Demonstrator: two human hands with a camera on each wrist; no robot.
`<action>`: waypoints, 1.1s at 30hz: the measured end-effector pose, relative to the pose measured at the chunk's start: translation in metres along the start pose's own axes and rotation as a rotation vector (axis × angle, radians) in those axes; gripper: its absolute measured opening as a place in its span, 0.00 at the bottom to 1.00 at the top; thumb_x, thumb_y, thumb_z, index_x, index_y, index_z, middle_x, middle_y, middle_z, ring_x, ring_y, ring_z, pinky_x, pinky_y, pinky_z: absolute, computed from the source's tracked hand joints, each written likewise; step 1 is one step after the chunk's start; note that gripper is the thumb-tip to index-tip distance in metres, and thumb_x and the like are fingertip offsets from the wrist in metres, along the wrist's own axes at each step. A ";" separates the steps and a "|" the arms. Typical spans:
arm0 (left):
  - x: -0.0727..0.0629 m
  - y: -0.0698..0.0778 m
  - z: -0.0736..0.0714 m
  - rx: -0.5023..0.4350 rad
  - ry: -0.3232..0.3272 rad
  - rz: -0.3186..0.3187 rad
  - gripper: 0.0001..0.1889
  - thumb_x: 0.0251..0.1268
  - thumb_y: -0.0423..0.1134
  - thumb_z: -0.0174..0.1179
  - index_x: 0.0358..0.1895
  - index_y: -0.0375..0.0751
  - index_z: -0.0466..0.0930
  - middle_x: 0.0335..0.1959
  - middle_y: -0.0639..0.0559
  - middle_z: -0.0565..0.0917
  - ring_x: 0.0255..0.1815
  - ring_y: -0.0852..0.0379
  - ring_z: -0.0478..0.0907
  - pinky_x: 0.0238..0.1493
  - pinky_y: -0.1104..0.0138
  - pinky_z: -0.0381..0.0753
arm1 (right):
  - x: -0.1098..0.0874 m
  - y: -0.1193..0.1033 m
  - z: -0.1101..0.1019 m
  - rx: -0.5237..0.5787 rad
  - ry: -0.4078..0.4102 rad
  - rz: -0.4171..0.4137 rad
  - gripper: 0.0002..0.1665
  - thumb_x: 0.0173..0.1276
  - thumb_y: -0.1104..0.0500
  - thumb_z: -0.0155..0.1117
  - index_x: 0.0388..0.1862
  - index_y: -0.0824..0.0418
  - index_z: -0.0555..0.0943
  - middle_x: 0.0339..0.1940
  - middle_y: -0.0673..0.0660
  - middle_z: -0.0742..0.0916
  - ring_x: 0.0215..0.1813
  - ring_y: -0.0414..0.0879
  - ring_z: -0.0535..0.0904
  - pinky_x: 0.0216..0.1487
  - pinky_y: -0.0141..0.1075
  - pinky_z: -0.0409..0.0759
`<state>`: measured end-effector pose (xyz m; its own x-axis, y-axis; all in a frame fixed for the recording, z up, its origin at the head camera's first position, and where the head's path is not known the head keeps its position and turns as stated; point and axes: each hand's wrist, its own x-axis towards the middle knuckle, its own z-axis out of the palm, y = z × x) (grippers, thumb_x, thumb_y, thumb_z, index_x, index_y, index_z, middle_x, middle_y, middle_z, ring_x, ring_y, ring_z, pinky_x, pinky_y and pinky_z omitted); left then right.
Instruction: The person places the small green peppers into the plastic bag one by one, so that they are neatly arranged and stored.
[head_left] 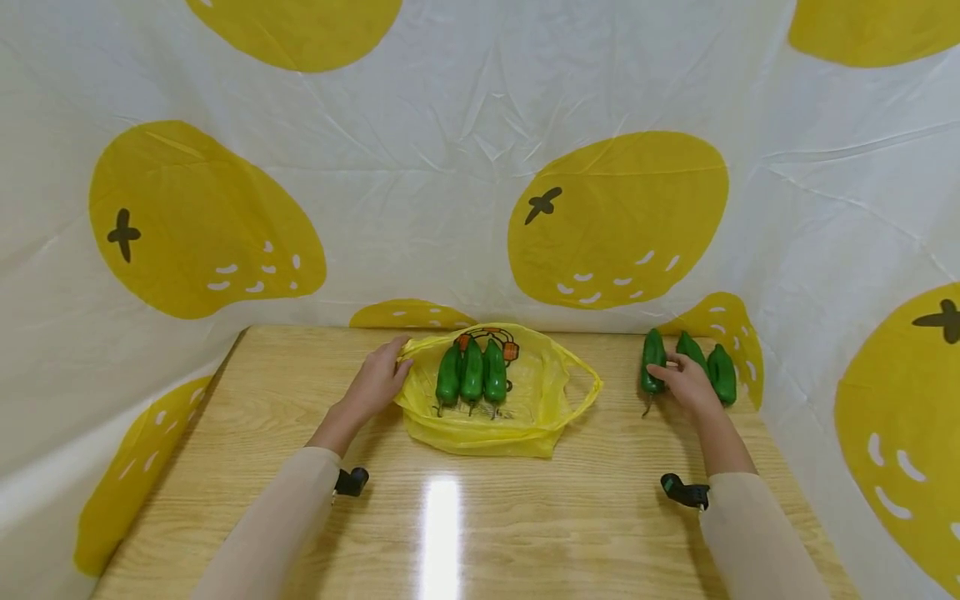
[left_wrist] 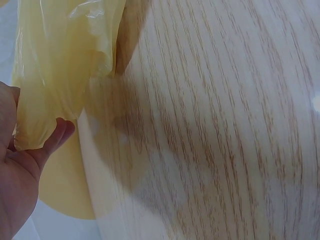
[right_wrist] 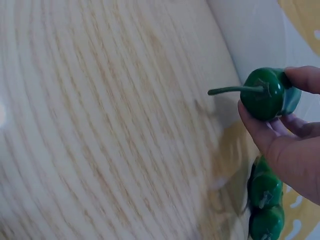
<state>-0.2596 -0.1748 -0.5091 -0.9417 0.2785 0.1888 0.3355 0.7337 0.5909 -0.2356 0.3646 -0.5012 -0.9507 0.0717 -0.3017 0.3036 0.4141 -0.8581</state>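
The gripped pepper (head_left: 653,352) is glossy — the bag (head_left: 536,379) filmy.

Head view faces forward, down; wrist views nearer; all share table (head_left: 570,525).

No word, brand or number comes up readable in any of the three views! Here's the bag (head_left: 480,442), carrying an orange-and-black print (head_left: 512,351), partly covered by the peppers (head_left: 472,375), and below it some thin, faint marks (head_left: 504,413), too small to tell whether they're lettering. Over to the cloth (head_left: 435,233): dark crosses (head_left: 543,205) sit on its yellow shapes (head_left: 622,242), one left, one near the middle, one at the right edge, drawn pattern rather than letters.
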 end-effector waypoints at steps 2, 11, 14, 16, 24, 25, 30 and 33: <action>0.000 0.000 0.000 -0.001 -0.003 -0.002 0.25 0.80 0.38 0.56 0.74 0.33 0.67 0.66 0.32 0.78 0.68 0.36 0.77 0.65 0.44 0.79 | -0.002 -0.002 0.000 0.046 -0.017 -0.019 0.51 0.83 0.45 0.52 0.85 0.68 0.37 0.81 0.77 0.58 0.63 0.51 0.79 0.66 0.44 0.82; 0.001 0.001 0.000 -0.011 -0.003 -0.014 0.25 0.80 0.37 0.56 0.74 0.32 0.67 0.68 0.33 0.77 0.70 0.36 0.75 0.68 0.45 0.78 | -0.016 -0.019 0.000 0.210 -0.082 -0.160 0.49 0.82 0.50 0.56 0.85 0.69 0.41 0.65 0.61 0.76 0.48 0.30 0.84 0.53 0.28 0.85; 0.001 0.002 -0.001 -0.006 -0.004 -0.018 0.25 0.80 0.37 0.56 0.74 0.33 0.67 0.69 0.33 0.77 0.70 0.36 0.75 0.68 0.45 0.77 | -0.022 -0.030 0.001 0.238 -0.105 -0.183 0.50 0.81 0.50 0.57 0.85 0.70 0.42 0.61 0.56 0.76 0.50 0.33 0.86 0.55 0.29 0.85; 0.001 0.002 -0.001 0.000 -0.007 -0.022 0.25 0.80 0.37 0.56 0.74 0.32 0.67 0.69 0.33 0.76 0.71 0.36 0.74 0.68 0.45 0.77 | -0.025 -0.037 0.003 0.253 -0.118 -0.189 0.50 0.81 0.50 0.57 0.85 0.70 0.41 0.66 0.63 0.73 0.51 0.33 0.86 0.55 0.29 0.85; 0.002 0.005 -0.001 0.003 -0.011 -0.022 0.25 0.80 0.37 0.56 0.74 0.32 0.67 0.69 0.33 0.76 0.71 0.36 0.74 0.69 0.45 0.77 | -0.031 -0.065 0.019 0.223 -0.177 -0.236 0.47 0.83 0.52 0.55 0.85 0.68 0.42 0.76 0.76 0.64 0.52 0.33 0.86 0.56 0.30 0.85; 0.001 0.005 -0.001 0.002 -0.012 -0.023 0.25 0.80 0.37 0.56 0.74 0.32 0.67 0.69 0.33 0.76 0.71 0.36 0.74 0.68 0.45 0.77 | -0.032 -0.068 0.021 0.211 -0.184 -0.239 0.47 0.83 0.51 0.55 0.85 0.68 0.42 0.76 0.77 0.64 0.51 0.33 0.86 0.56 0.30 0.85; 0.001 0.005 -0.003 -0.006 -0.012 -0.024 0.26 0.80 0.36 0.56 0.75 0.31 0.66 0.69 0.32 0.77 0.70 0.36 0.75 0.66 0.45 0.79 | -0.034 -0.086 0.033 0.153 -0.210 -0.251 0.47 0.82 0.49 0.56 0.85 0.67 0.45 0.77 0.76 0.65 0.51 0.31 0.85 0.54 0.30 0.85; 0.002 0.005 -0.004 -0.016 -0.010 -0.023 0.26 0.80 0.36 0.56 0.75 0.31 0.66 0.69 0.32 0.76 0.70 0.36 0.75 0.66 0.44 0.79 | -0.034 -0.093 0.043 0.161 -0.243 -0.273 0.46 0.82 0.51 0.56 0.85 0.68 0.46 0.76 0.77 0.66 0.52 0.34 0.86 0.55 0.31 0.86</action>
<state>-0.2596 -0.1734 -0.5026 -0.9489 0.2679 0.1669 0.3130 0.7303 0.6072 -0.2284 0.2849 -0.4283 -0.9609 -0.2462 -0.1266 0.0663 0.2391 -0.9687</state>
